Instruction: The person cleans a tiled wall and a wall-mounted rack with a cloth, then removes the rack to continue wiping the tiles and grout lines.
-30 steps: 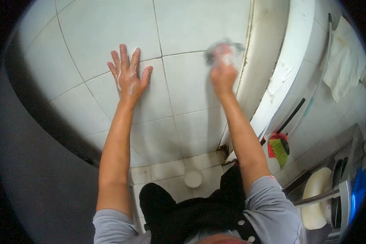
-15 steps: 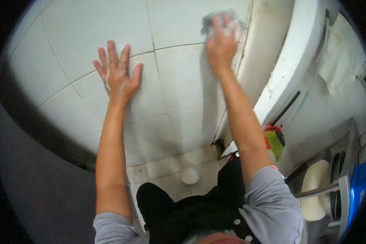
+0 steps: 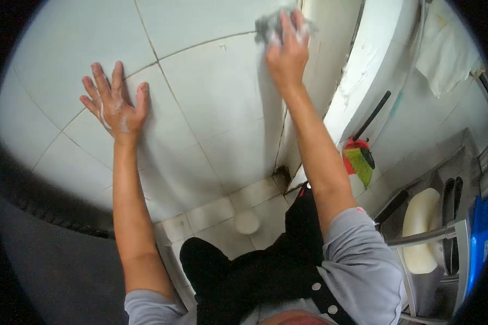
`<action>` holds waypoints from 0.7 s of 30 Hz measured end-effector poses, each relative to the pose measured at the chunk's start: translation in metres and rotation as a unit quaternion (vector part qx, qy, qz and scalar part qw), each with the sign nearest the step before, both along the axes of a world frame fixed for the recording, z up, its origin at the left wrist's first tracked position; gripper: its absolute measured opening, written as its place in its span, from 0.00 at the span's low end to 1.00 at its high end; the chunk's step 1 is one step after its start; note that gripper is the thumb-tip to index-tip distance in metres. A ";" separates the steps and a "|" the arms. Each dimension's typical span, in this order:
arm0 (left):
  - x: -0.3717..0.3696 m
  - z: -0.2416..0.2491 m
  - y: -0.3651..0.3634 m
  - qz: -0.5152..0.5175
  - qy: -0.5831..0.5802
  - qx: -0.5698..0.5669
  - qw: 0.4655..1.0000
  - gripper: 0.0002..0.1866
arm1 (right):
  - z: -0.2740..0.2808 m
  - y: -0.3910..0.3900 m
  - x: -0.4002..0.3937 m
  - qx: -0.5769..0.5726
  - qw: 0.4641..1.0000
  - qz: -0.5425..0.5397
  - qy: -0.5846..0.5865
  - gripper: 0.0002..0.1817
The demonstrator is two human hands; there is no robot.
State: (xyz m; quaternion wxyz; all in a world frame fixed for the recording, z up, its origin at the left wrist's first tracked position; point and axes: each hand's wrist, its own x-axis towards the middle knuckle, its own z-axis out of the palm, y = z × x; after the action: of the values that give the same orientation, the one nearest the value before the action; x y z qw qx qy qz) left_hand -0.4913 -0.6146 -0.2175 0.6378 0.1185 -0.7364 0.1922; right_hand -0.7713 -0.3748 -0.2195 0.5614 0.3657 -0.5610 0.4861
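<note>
White tiles cover the wall [image 3: 206, 92] in front of me. My left hand [image 3: 116, 105] is spread against it, fingers apart, with white suds on its back and nothing in its grasp. Up at the right, close to the wall's edge, my right hand [image 3: 289, 54] presses a grey scouring pad [image 3: 267, 26] to the tile. Suds coat those fingers too, and they cover part of the pad.
On the right, a green-bristled broom [image 3: 359, 162] stands with a red dustpan [image 3: 348, 146] beyond a white door frame [image 3: 358, 70]. A metal rack [image 3: 425, 236] holds a long pale object [image 3: 422, 233]. A white cloth [image 3: 447, 49] hangs above. A round white object [image 3: 246, 222] is on the tiled floor.
My view has turned, so the wall's tile lines slant more. In the picture, my left hand sits further left and my right hand with the scouring pad slightly left and higher.
</note>
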 end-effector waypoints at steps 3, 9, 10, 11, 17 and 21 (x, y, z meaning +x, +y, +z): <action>-0.001 -0.004 -0.002 0.029 -0.013 -0.020 0.999 0.39 | -0.058 0.004 -0.004 0.059 0.996 -0.008 -0.063 0.33; -0.004 -0.004 -0.003 0.045 -0.003 -0.029 0.999 0.39 | -0.349 -0.012 0.060 0.056 0.941 -0.028 -0.332 0.35; -0.003 -0.003 -0.004 0.050 -0.002 -0.031 0.998 0.39 | -0.347 -0.010 0.057 0.075 0.949 -0.022 -0.306 0.35; -0.003 -0.001 -0.004 0.051 -0.002 -0.029 0.998 0.39 | -0.338 -0.006 0.049 0.094 0.956 -0.015 -0.279 0.36; -0.005 -0.004 -0.008 0.014 0.011 -0.025 1.000 0.37 | -0.060 -0.002 0.023 0.113 0.992 0.014 -0.053 0.29; -0.001 -0.004 -0.010 0.014 -0.001 -0.014 1.000 0.37 | 0.027 0.002 0.007 0.060 0.996 0.004 -0.069 0.16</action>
State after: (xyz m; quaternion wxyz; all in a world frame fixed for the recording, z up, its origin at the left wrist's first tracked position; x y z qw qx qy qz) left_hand -0.4927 -0.6251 -0.2213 0.6355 0.1200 -0.7328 0.2115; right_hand -0.7647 -0.3726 -0.1927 0.4965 0.3670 -0.6250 0.4778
